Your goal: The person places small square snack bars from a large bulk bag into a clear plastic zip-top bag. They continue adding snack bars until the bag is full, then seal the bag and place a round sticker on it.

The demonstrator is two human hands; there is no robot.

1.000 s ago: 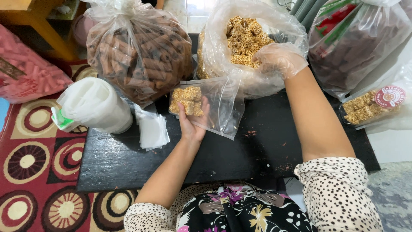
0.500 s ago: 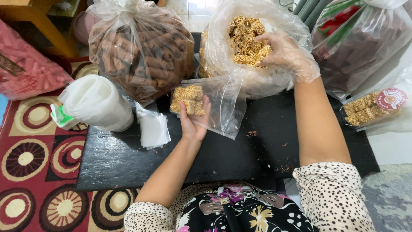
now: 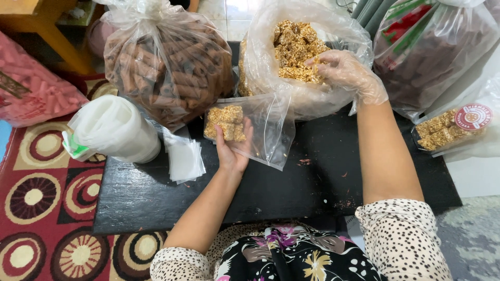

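Observation:
My left hand [image 3: 233,149] holds a small clear plastic bag [image 3: 265,130] upright over the black table [image 3: 291,182]; a few golden sesame snack pieces [image 3: 225,122] lie inside it. My right hand [image 3: 346,73], in a thin clear glove, reaches into the large open bag of the same golden snack pieces [image 3: 291,41] and closes on some of them at the right side of the pile.
A big tied bag of brown rolled snacks [image 3: 166,57] stands at the back left. A white roll of plastic bags [image 3: 112,130] and a stack of small clear bags [image 3: 185,158] lie left. A dark-filled bag [image 3: 432,57] and a sealed snack packet [image 3: 448,130] sit right. Pink snacks [image 3: 31,93] far left.
My right hand has moved deeper into the large bag, from its rim down onto the snack pieces. The left hand and small bag have stayed in place.

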